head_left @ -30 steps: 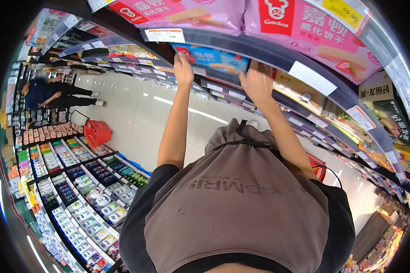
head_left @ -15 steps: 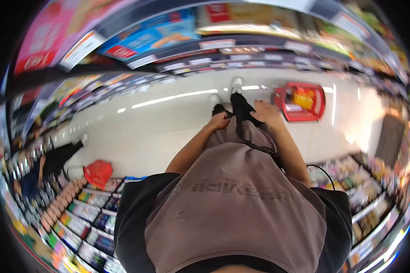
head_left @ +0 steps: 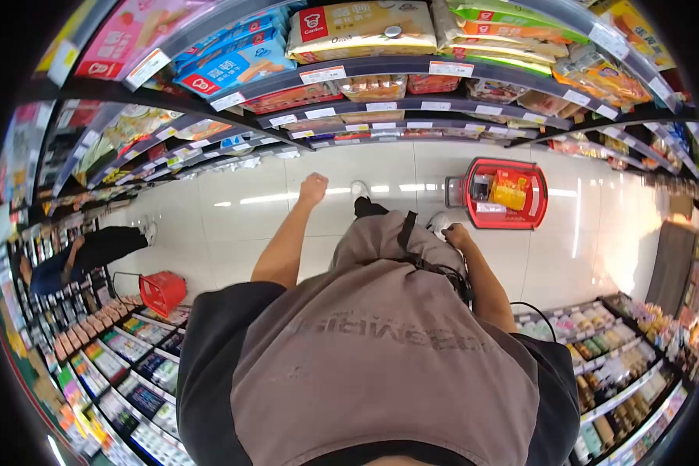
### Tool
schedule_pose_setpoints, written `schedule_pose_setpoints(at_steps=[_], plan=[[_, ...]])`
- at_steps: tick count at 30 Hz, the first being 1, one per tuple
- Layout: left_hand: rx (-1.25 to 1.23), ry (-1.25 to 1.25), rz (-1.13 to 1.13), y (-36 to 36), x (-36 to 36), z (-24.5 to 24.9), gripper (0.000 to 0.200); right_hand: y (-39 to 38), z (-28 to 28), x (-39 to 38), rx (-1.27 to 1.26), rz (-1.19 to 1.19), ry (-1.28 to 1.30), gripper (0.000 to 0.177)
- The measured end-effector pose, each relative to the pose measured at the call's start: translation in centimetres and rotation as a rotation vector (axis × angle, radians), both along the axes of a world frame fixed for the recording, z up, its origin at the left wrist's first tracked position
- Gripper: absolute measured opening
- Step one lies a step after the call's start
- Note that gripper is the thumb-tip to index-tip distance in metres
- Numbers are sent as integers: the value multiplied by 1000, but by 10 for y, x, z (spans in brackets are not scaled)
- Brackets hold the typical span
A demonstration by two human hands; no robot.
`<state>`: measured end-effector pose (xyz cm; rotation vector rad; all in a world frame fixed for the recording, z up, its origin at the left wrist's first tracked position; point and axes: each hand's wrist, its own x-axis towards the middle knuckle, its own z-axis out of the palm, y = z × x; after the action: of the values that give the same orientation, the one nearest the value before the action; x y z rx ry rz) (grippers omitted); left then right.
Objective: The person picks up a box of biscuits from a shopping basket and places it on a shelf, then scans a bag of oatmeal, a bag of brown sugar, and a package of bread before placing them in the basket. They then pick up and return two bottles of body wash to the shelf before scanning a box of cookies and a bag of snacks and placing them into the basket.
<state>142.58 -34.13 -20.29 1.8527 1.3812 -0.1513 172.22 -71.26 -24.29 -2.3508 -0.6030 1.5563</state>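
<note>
My left hand (head_left: pixel 313 189) is held out in front of my body above the pale floor, its fingers curled into a loose fist with nothing visible in them. Beside my right thigh is my right hand (head_left: pixel 456 234), its fingers curled and also with no object showing. A white shoe (head_left: pixel 441 224) shows next to it. To the right, a red shopping basket (head_left: pixel 542 198) stands on the floor, apart from both hands. Inside it lie a yellow and orange packet (head_left: pixel 510 189) and smaller items.
Shelves of packaged food (head_left: pixel 361 29) curve across the front. Low display racks (head_left: pixel 144 392) stand behind on the left, others (head_left: pixel 617 365) on the right. At the far left are a person in dark clothes (head_left: pixel 105 250) and another red basket (head_left: pixel 163 292).
My left hand has swung forward and left, away from my waist. My right hand has moved back along my thigh, its fingers now curled. My feet have changed position.
</note>
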Motion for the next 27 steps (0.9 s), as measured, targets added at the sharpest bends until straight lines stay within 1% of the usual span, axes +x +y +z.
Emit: schedule_pose_setpoints(at_steps=[1,2,3,4,5,6,7,8,9,10,11,12,13,15,16,17,18,19,21,23,25,27], plan=[[46,70,-83,-18,1,-6,36,0,-8,12,24,-47,72,33],[89,148,-157,-44,2,-12,38,0,-6,24,106,12,88,30],[30,230,-232,-74,20,-6,46,-2,-9,34,130,50,91,30],[-32,209,-224,-106,39,-10,43,-8,-17,42,170,1,74,30],[-163,179,-392,-132,72,37,39,-13,-27,51,210,-49,63,29],[-101,-16,-287,-166,80,31,32,-20,-37,60,179,-9,44,29],[3,-91,-217,-194,89,23,32,-29,-48,68,145,31,26,28],[2,-52,-156,-215,101,24,33,-39,-66,84,105,154,-30,30],[-4,-8,-90,-230,97,32,35,-41,-80,87,67,282,-85,31],[7,15,-41,-239,80,48,35,-37,-74,81,66,396,-182,33],[0,42,-31,-248,71,67,41,-35,-65,83,63,498,-295,35],[-8,57,-35,-255,66,75,49,-26,-60,82,56,468,-178,36],[4,48,-23,-261,57,82,49,-16,-56,80,66,479,-189,36],[-142,161,-109,-279,26,70,49,0,-40,62,199,502,-258,35],[-140,154,-120,-289,15,49,49,5,-34,55,251,419,-154,34],[-249,-5,-58,-296,2,21,49,13,-28,45,304,330,-50,33],[-363,-162,-4,-296,-7,7,49,18,-23,33,349,296,-43,32],[-375,-164,-40,-294,-8,13,49,19,-19,22,386,254,-42,30],[-439,-68,-80,-299,-3,29,47,12,-12,9,406,306,-115,27],[-451,-16,-198,-299,-3,19,42,-13,-25,-4,367,394,-138,26],[-324,-43,-186,-311,-8,1,38,-43,-8,-16,396,424,-127,30],[-362,-159,-255,-317,-18,-31,36,-78,6,-24,325,511,-216,32]])
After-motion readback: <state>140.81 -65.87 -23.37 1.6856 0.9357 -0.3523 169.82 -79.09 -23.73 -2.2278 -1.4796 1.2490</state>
